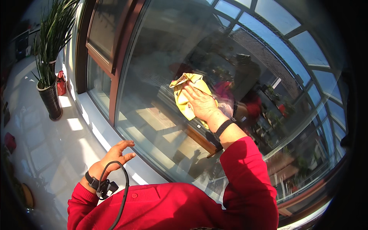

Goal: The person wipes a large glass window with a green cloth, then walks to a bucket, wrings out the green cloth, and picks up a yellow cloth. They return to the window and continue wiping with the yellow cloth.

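Observation:
My right hand [198, 101] lies flat on a yellow cloth [184, 107], its fingers spread over the folds. The cloth is pressed against a large window pane [155, 72] that mirrors a glazed roof, plants and a red-clad figure. Some of the cloth is hidden under the palm. My left hand [115, 155] hangs over the white window sill with bent fingers apart and nothing in them. A black strap with a small device [105, 187] sits at that wrist, and a black cable [126, 184] loops up beside it. A dark band [223, 128] circles the right wrist.
On the left, a tall leafy plant stands in a dark ribbed pot [50, 99] on the glossy tiled floor [40, 138]. A red bag-like object [61, 83] is behind it. The reddish-brown window frame [114, 97] rises from the white sill [95, 120].

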`<state>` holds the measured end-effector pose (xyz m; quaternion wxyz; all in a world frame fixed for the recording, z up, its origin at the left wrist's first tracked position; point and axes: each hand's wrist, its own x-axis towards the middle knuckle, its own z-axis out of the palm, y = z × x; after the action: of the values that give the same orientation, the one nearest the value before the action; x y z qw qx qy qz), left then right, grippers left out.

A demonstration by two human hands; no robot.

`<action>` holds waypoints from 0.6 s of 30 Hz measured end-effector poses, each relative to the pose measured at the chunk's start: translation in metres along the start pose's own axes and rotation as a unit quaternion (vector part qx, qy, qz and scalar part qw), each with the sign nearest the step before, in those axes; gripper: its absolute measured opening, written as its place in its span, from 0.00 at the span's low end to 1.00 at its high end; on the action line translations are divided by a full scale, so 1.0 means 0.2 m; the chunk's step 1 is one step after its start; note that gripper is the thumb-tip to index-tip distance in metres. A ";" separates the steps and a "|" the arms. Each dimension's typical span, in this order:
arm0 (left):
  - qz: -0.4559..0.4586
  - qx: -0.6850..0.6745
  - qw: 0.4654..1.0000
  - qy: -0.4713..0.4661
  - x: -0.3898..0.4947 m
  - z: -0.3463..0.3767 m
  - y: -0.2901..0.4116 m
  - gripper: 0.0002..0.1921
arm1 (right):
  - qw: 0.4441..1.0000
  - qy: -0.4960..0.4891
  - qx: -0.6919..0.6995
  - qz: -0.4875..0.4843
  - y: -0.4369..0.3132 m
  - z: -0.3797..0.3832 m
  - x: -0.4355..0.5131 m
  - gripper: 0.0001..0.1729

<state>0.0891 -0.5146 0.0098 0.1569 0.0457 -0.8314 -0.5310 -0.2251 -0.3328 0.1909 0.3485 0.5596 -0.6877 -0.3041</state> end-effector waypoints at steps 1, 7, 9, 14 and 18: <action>-0.026 -0.012 1.000 0.001 -0.03 -0.01 -0.02 0.24 | 0.994 0.098 0.002 0.057 0.19 -0.08 0.01 0.35; -0.131 -0.066 0.989 0.022 -0.14 0.00 -0.08 0.24 | 0.840 0.138 -0.298 0.432 1.12 -0.76 0.37 0.32; -0.116 -0.042 0.992 0.039 -0.16 0.03 -0.11 0.25 | 0.839 0.161 -0.291 0.430 1.07 -0.74 0.53 0.33; -0.159 -0.055 0.985 0.047 -0.19 0.04 -0.16 0.25 | 0.955 0.190 -0.158 0.163 0.41 -0.21 0.75 0.35; -0.145 -0.069 0.984 0.074 -0.24 0.01 -0.16 0.24 | 0.998 -0.036 -0.015 -0.040 -0.28 0.17 0.48 0.37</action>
<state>0.1319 -0.5153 -0.0297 0.1421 0.1936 -0.7638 -0.5991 -0.2340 -0.4369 0.1407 0.3192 0.5699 -0.6721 -0.3486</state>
